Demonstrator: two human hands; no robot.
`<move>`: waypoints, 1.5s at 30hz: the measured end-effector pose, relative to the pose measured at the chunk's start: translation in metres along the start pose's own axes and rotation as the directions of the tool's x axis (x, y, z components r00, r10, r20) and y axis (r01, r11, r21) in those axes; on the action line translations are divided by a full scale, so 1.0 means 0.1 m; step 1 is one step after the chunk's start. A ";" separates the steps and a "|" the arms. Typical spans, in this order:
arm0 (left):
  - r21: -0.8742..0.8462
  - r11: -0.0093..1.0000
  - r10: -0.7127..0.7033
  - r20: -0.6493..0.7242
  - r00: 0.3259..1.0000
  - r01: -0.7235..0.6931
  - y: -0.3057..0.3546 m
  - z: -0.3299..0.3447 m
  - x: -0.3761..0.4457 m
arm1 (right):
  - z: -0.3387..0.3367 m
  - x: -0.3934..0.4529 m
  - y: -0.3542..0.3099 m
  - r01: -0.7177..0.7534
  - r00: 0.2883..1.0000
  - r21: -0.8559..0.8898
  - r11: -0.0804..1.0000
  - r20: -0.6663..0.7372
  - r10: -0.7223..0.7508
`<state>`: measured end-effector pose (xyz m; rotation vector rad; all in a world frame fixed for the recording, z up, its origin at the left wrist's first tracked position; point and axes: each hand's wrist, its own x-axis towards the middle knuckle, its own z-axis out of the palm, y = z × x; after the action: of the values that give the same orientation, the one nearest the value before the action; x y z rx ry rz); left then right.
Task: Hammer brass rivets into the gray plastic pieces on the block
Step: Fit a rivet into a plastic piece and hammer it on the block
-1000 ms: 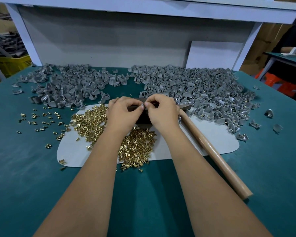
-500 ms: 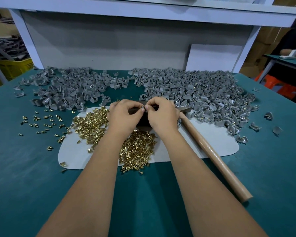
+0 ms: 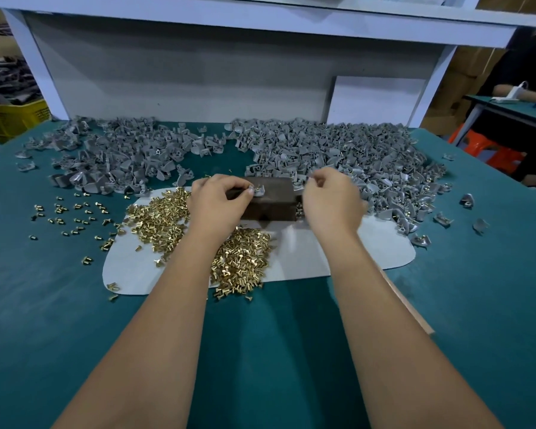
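Resting on the dark block [image 3: 271, 201] at the desk's [image 3: 44, 305] centre, a gray plastic piece [image 3: 258, 191] with a brass rivet is pinched by the left hand's [image 3: 218, 201] fingers. The right hand [image 3: 330, 199], at the block's 3 o'clock, is blurred; its fingers are curled, though what they pinch cannot be told. Brass rivets [image 3: 239, 261] are heaped at 6 o'clock, gray pieces [image 3: 338, 150] at 12.

bare green table [image 3: 59, 320] near side, gray plastic pieces [image 3: 338, 150] heaped behind block [image 3: 273, 202], brass rivets [image 3: 239, 258] crowding left
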<state>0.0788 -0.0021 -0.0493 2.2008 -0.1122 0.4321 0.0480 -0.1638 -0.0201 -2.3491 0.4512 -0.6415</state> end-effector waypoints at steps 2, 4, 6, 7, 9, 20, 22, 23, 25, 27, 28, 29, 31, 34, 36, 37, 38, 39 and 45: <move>-0.005 1.000 0.002 0.001 1.000 -0.001 0.00 0.00 0.00 | -0.15 0.01 0.19 -0.058 0.998 -0.183 0.981 -0.026 0.054; -0.013 1.000 0.003 0.001 1.000 -0.003 0.00 0.01 0.00 | -0.26 0.00 0.32 -0.108 0.990 -0.260 0.960 0.063 0.129; -0.027 1.000 0.000 0.002 1.000 0.000 0.00 0.01 -0.01 | -0.30 -0.02 0.37 -0.113 0.966 -0.336 0.935 0.182 0.182; -0.033 0.999 0.000 0.001 1.000 0.001 0.00 0.01 -0.01 | -0.30 -0.02 0.37 -0.095 0.956 -0.377 0.921 0.224 0.190; -0.041 0.999 0.001 0.001 1.000 -0.001 0.00 0.00 -0.02 | -0.27 -0.04 0.34 -0.031 0.951 -0.436 0.899 0.265 0.161; -0.040 0.999 -0.012 0.005 1.000 0.012 -0.01 0.03 -0.01 | -0.13 -0.15 0.23 0.019 0.987 -0.434 0.901 0.154 0.053; -0.026 1.000 -0.014 -0.001 1.000 0.014 -0.01 0.03 -0.01 | -0.16 -0.14 0.20 0.016 0.993 -0.394 0.919 0.114 0.032; -0.011 1.000 -0.017 -0.007 1.000 0.017 0.00 0.03 -0.01 | -0.18 -0.13 0.19 0.023 0.996 -0.375 0.927 0.091 0.013; 0.026 0.999 -0.028 -0.027 0.999 0.029 0.01 0.04 -0.01 | -0.23 -0.12 0.16 0.034 0.999 -0.347 0.937 0.024 -0.027; 0.059 0.997 -0.041 -0.047 0.998 0.044 0.02 0.06 -0.01 | -0.28 -0.13 0.10 0.072 0.995 -0.323 0.944 -0.047 -0.092; 0.072 0.996 -0.045 -0.052 0.998 0.048 0.02 0.07 -0.01 | -0.30 -0.13 0.07 0.111 0.988 -0.299 0.948 -0.068 -0.137; 0.082 0.995 -0.047 -0.054 0.997 0.052 0.02 0.07 -0.01 | -0.33 -0.15 0.03 0.155 0.981 -0.270 0.950 -0.070 -0.180; 0.089 0.994 -0.056 -0.056 0.997 0.061 0.03 0.07 -0.01 | -0.39 -0.17 -0.07 0.239 0.968 -0.237 0.942 -0.024 -0.252; 0.091 0.993 -0.073 -0.060 0.996 0.078 0.04 0.07 -0.01 | -0.44 -0.19 -0.19 0.289 0.957 -0.246 0.925 0.050 -0.286; 0.088 0.993 -0.072 -0.065 0.995 0.078 0.04 0.07 -0.01 | -0.44 -0.20 -0.23 0.281 0.958 -0.233 0.931 0.012 -0.286; 0.087 0.993 -0.072 -0.066 0.995 0.077 0.04 0.08 -0.01 | -0.43 -0.22 -0.22 0.278 0.957 -0.233 0.932 -0.014 -0.290; 0.085 0.993 -0.073 -0.069 0.995 0.078 0.04 0.08 -0.01 | -0.43 -0.23 -0.20 0.278 0.957 -0.243 0.929 -0.017 -0.291; 0.083 0.993 -0.076 -0.073 0.994 0.082 0.04 0.08 -0.01 | -0.42 -0.24 -0.18 0.284 0.956 -0.264 0.922 0.011 -0.292; 0.049 0.995 -0.078 -0.093 0.993 0.083 0.03 0.09 0.00 | -0.41 -0.22 -0.17 0.325 0.944 -0.313 0.892 0.060 -0.323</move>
<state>0.0802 -0.0115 -0.0522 2.2243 0.0376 0.4944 0.0101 -0.1617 0.0113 -2.7684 0.1640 -0.7604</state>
